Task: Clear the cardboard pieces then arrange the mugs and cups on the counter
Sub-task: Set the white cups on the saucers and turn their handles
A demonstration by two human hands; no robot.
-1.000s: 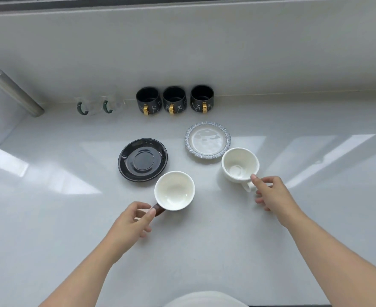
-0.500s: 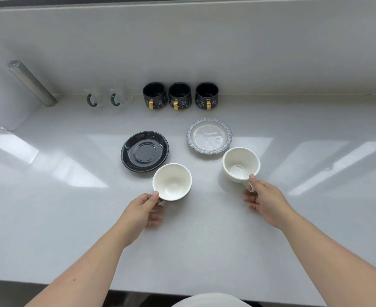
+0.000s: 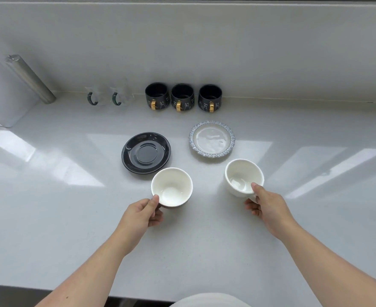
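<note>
A: Cups first: where are they?

B: Mid-frame on the white desk (image 3: 71, 229). Left hand (image 3: 141, 214) grips the dark-bodied, white-lined ceramic cup (image 3: 172, 187) beside the glossy black saucer (image 3: 146, 152); right hand (image 3: 267, 206) pinches the all-white ceramic cup (image 3: 243, 177) below the blue-speckled saucer (image 3: 212, 138).

A: Risk?

B: Probably a rim-pinched cup tilting, slipping, or clipping a saucer edge.

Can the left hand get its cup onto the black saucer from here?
Probably yes: the left hand holds the dark-bottomed cup right beside the black saucer, which is bare, with nothing between them.
</note>
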